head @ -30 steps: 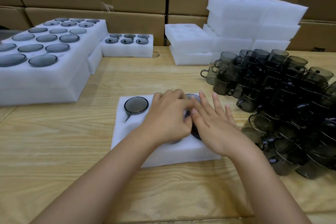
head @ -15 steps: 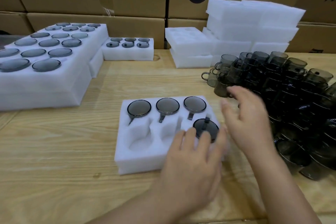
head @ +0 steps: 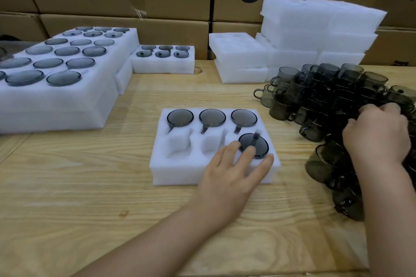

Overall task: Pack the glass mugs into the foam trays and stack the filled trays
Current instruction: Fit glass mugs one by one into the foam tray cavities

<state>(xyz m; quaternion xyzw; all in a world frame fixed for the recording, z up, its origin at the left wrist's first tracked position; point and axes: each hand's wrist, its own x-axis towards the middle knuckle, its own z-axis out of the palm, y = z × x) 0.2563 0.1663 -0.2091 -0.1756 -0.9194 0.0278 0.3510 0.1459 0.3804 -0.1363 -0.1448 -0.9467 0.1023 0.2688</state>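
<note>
On the desk (head: 90,186), the foam tray (head: 171,173) holds four mugs, with two pockets open. The left hand (head: 227,175), fingers spread flat, rests on the tray's near-right corner and touches the fourth mug (head: 261,146). The right hand (head: 378,135) curls over the loose mug pile (head: 326,96); whether it grips a mug cannot be told.

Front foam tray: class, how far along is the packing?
Done: four mugs sit in the front foam tray, and filled trays are stacked at left. In hand: the left hand touches the front-right mug; the right hand is in the loose mug pile. Left: two empty pockets, the pile.
</note>
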